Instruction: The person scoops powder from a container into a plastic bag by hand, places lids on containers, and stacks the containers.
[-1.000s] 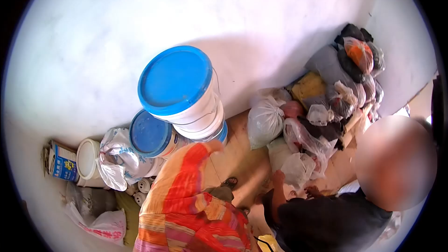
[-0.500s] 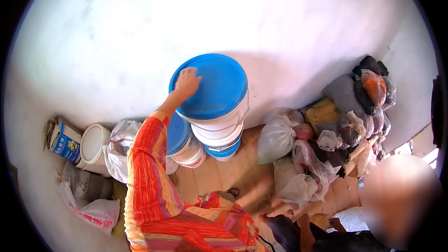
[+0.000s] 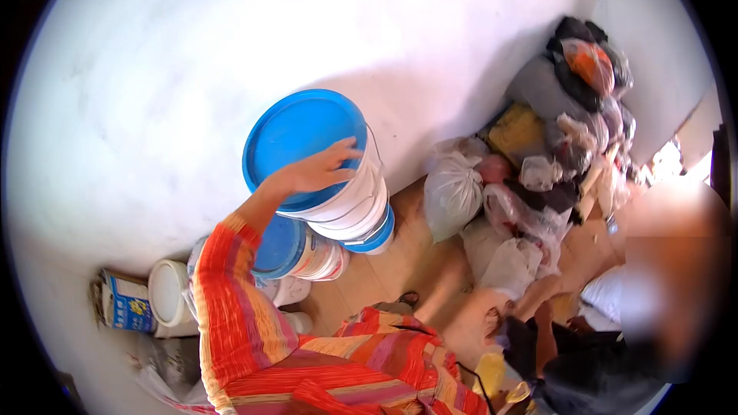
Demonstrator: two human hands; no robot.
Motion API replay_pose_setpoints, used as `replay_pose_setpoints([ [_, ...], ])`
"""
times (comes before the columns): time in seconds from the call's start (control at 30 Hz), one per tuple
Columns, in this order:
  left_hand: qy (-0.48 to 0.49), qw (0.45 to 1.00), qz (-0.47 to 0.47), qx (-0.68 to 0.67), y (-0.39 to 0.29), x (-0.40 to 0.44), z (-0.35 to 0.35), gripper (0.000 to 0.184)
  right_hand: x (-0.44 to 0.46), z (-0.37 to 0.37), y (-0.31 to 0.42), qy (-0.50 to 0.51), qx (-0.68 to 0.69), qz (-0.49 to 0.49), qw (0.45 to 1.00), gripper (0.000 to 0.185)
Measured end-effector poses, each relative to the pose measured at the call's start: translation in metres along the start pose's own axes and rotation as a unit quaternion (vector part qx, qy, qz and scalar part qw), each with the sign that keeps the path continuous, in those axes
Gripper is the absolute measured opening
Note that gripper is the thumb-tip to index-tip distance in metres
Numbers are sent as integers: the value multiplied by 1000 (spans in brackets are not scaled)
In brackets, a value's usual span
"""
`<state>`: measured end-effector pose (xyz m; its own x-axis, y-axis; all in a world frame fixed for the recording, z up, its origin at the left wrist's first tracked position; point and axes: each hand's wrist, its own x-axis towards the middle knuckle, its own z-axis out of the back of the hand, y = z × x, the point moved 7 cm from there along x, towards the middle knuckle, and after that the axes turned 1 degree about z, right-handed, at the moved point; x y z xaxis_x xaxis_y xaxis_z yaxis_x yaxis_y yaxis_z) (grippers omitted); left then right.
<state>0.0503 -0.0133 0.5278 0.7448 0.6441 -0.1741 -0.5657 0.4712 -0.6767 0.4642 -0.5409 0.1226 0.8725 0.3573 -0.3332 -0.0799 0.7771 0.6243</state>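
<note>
My left hand (image 3: 321, 167) lies over the front right part of a round blue lid (image 3: 296, 134), its fingers stretched out toward the rim and a little apart. It grips nothing. The lid sits on a white bucket (image 3: 342, 207) with a wire handle, at the top of a stack. Lower in the stack another blue lid (image 3: 377, 234) shows. Beside it, partly behind my striped sleeve (image 3: 238, 300), stands a second bucket with a blue lid (image 3: 278, 250). My right hand is out of view.
Tied plastic bags (image 3: 453, 192) are heaped along the wall to the right. A person in dark clothes (image 3: 592, 361) is low at the right, near a yellow bag (image 3: 496, 373). At left stand a white lidded bucket (image 3: 171, 292) and a blue-and-white tin (image 3: 129, 303).
My left hand has moved from the lid's left side to its front right, and its curled fingers have straightened. The view has shifted, and a yellow bag now shows at the bottom.
</note>
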Motion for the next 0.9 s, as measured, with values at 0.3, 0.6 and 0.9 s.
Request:
replay_pose_setpoints([
  [0.3,-171,939,-159,252,-46,-40,-102,14,-101,38,-117,-109,277,-196,934,36],
  [0.6,-22,842,40,538,131,55,-219,34,-177,74,-180,-189,424,-272,843,43],
  [0.9,169,852,166,467,220,78,-321,31,-228,110,-180,-229,456,-291,809,49],
])
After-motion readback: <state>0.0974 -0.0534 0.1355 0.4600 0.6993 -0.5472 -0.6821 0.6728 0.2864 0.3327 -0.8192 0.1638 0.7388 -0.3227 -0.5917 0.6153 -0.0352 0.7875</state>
